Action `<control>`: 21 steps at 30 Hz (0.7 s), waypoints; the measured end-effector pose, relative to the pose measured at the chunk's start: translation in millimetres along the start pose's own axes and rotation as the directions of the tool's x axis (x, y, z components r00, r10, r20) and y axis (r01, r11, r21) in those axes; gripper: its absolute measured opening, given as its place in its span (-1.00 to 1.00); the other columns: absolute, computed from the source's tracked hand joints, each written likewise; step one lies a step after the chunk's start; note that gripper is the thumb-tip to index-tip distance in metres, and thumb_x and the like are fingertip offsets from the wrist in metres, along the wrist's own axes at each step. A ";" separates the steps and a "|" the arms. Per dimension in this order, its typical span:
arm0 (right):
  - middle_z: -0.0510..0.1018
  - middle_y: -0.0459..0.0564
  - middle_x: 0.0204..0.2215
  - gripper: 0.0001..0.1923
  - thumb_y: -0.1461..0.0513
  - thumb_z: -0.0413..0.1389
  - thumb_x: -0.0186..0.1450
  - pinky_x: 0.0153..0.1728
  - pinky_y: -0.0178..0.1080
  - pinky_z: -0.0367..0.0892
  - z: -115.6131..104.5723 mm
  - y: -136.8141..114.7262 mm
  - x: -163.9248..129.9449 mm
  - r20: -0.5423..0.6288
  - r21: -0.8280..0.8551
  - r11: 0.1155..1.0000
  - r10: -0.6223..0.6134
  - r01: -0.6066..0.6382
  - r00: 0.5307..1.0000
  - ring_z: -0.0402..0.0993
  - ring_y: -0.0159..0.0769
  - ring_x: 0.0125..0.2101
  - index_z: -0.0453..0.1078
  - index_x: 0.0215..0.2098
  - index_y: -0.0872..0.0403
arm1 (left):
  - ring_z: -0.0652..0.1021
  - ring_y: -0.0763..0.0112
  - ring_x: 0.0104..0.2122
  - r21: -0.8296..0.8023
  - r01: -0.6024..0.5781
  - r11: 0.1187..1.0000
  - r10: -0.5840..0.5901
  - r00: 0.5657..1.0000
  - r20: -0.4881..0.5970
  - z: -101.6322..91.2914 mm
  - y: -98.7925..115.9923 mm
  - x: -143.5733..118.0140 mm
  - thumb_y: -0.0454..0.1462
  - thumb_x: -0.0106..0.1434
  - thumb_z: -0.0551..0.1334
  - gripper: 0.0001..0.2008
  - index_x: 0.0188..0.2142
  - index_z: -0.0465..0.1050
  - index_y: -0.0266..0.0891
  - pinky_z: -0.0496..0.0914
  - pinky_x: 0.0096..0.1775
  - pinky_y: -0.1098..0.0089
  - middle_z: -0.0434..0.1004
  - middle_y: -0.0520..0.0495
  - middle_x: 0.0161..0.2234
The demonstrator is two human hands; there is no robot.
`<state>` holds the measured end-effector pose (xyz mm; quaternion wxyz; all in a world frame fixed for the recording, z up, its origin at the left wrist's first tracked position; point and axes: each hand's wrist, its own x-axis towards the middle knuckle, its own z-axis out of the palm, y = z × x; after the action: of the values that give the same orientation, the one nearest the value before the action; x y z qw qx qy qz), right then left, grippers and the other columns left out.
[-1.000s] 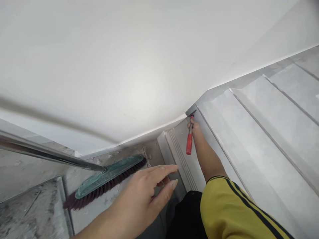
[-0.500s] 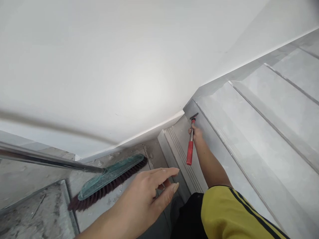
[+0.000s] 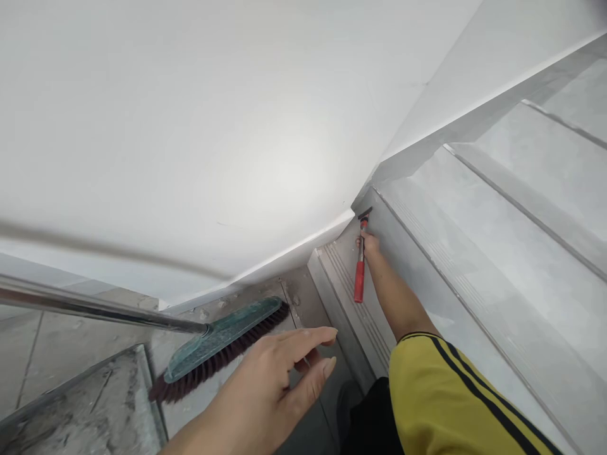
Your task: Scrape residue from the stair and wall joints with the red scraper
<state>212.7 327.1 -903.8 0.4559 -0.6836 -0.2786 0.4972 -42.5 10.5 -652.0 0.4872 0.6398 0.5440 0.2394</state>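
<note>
Curled closed around a red-handled scraper [image 3: 359, 283], just right of the frame's centre, is the right hand [image 3: 370, 244]; the left hand [image 3: 279, 373], bottom centre, is empty, thumb and fingers loosely parted, with a green broom head [image 3: 225, 338] beyond it at lower left

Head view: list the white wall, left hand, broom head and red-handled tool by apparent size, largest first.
1. White wall
2. Left hand and broom head: too alike to rank; the hand is nearer the camera
3. Red-handled tool
</note>
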 end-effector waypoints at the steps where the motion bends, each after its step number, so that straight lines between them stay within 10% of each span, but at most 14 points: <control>1: 0.31 -0.16 -0.72 -0.89 0.36 0.06 0.23 -0.78 -0.43 0.19 -1.8 1.5 1.1 0.007 -0.004 1.000 0.000 0.000 1.000 0.22 -0.46 -0.75 0.21 -0.43 0.11 | 0.54 0.46 -0.29 0.000 0.008 1.000 -0.008 1.000 0.017 0.4 -0.9 2.0 -0.10 0.28 0.07 -0.66 -0.01 0.41 -0.06 0.44 -0.30 0.56 0.57 0.02 -0.18; 21: 0.30 -0.27 -0.71 -0.78 0.32 0.11 0.20 -0.79 -0.44 0.15 14.0 10.9 11.8 -0.081 -0.088 0.993 -0.081 0.074 0.993 0.22 -0.46 -0.77 0.16 -0.23 0.06 | 0.53 0.46 -0.30 -0.008 0.085 0.996 -0.084 0.994 0.069 -4.4 -10.8 11.5 -0.08 0.28 0.06 -0.68 -0.02 0.41 0.00 0.39 -0.40 0.57 0.56 0.06 -0.19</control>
<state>203.0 337.1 -919.8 0.4567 -0.7114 -0.3064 0.4375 -47.9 22.1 -662.4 0.5187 0.6214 0.5523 0.1995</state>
